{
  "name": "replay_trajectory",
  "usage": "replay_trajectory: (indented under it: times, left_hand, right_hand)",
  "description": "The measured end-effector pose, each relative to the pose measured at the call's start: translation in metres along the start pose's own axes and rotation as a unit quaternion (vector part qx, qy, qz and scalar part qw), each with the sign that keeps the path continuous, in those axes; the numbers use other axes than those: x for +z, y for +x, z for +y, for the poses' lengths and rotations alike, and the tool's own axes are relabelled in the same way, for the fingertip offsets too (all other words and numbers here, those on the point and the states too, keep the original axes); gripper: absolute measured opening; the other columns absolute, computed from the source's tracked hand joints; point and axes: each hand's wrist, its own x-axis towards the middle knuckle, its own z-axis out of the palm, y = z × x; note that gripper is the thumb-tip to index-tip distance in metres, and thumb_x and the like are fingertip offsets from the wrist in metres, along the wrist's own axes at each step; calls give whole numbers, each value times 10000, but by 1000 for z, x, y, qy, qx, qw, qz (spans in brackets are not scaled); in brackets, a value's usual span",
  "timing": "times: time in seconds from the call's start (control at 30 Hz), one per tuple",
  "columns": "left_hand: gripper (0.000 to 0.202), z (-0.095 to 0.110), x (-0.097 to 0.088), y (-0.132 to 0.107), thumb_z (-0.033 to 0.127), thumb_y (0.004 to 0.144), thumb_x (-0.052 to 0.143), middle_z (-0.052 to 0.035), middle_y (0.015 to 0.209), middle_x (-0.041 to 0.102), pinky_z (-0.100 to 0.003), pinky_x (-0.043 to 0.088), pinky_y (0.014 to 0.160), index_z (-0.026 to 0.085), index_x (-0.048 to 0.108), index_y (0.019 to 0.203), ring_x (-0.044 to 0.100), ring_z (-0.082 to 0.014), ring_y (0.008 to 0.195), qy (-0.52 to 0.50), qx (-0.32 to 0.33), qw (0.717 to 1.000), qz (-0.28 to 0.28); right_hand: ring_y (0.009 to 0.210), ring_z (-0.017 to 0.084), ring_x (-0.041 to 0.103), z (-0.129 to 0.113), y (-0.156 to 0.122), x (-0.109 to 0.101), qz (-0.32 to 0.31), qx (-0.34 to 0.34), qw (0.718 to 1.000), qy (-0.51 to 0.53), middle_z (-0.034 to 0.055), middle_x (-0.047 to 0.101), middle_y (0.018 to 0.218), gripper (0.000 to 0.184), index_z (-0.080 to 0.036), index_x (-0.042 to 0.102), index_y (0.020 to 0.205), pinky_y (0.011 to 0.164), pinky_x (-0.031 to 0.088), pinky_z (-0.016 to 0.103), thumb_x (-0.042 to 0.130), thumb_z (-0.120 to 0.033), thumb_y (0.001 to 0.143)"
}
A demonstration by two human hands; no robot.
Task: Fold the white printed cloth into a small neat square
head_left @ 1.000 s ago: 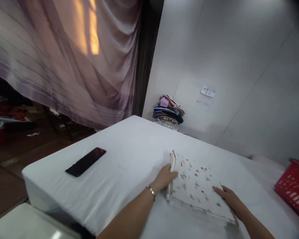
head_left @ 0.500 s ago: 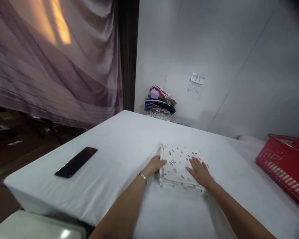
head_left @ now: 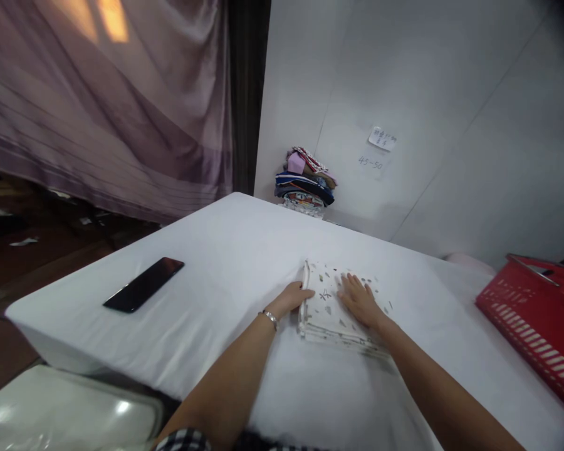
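Note:
A white cloth (head_left: pixel 326 318) with small printed motifs lies folded into a thick, layered rectangle on the white-covered table. At its left edge, my left hand (head_left: pixel 291 297) holds the fold, the thumb on top and the other fingers partly hidden at the side. My right hand (head_left: pixel 360 302) rests flat on the upper face of the cloth, fingers stretched out. A silver bracelet circles my left wrist.
A black phone (head_left: pixel 145 285) lies on the table (head_left: pixel 225 250) to the left. At the right edge stands a red plastic basket (head_left: pixel 536 319). Folded clothes (head_left: pixel 305 181) are stacked by the wall behind. A pale glossy surface (head_left: pixel 66 407) sits at lower left.
My right hand has slid leftward across the top of the folded cloth. The left hand keeps its place at the edge, and the camera view has shifted slightly.

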Motion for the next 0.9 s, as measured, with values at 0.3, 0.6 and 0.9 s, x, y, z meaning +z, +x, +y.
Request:
replay_trajectory:
  times: [0.3,0.6,0.9]
  left_hand:
    - [309,0,1,3,323,651,665,-73,826,692,-242,448,553,128,629,888,625,-191,712,3,-1,1000,-7]
    - [302,3,3,0,299,672,656,-88,836,690,-258,460,587,118,630,913,622,-190,706,-6,-14,1000,-11]
    - [213,67,-43,24,262,617,710,-81,761,698,-263,460,605,119,655,764,634,-212,714,30,-28,999,11]
  right_hand:
    - [1374,244,153,20,-2,1,15,12,997,74,89,233,1483,583,-197,369,1390,1088,139,492,308,-508,901]
    - [1071,263,550,84,-67,-16,109,297,913,257,131,560,1225,722,-144,417,1358,900,442,355,608,-474,744]
    - [638,145,594,10,-109,-15,35,285,753,592,31,645,893,961,-249,165,1446,519,490,233,732,-326,674]
